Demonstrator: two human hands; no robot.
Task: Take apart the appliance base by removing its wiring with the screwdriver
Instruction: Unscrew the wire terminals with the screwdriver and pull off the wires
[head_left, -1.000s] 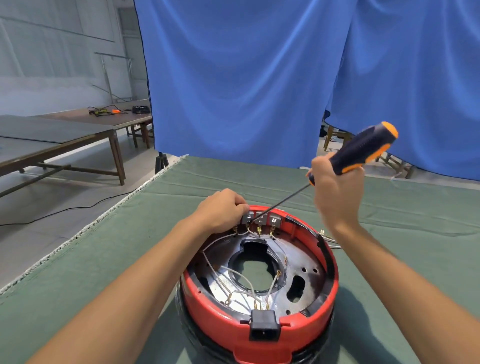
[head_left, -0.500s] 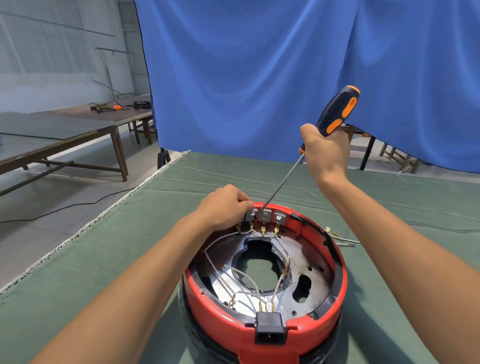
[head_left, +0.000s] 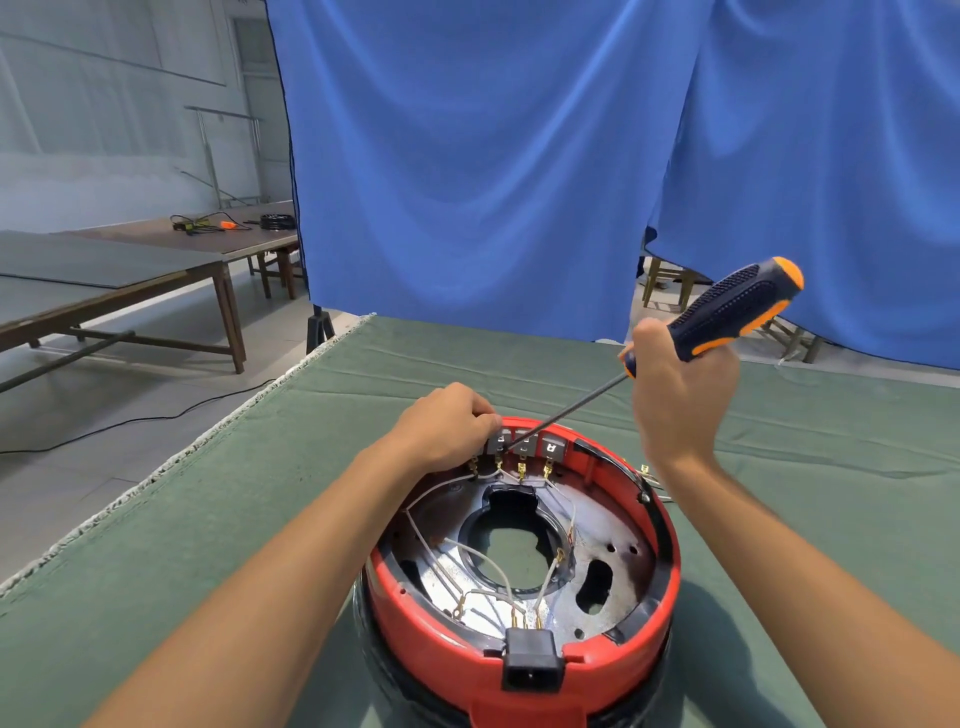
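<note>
Nearest, one red base (head_left: 441, 644) sits on the green table (head_left: 156, 545), white wires (head_left: 441, 545) inside. Farther, the left hand (head_left: 447, 426) pinches one of three grey connectors (head_left: 523, 444); the right hand (head_left: 680, 395) grips one screwdriver (head_left: 727, 312), tip there.

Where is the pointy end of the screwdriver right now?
In the head view, the screwdriver tip is at the grey switch blocks on the far rim of the red appliance base, beside the left hand; the right hand holds its handle.

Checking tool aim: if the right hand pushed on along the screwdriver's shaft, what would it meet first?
Probably the leftmost grey terminal block on the red base's far rim, beside the left hand; the tip looks there already.
</note>
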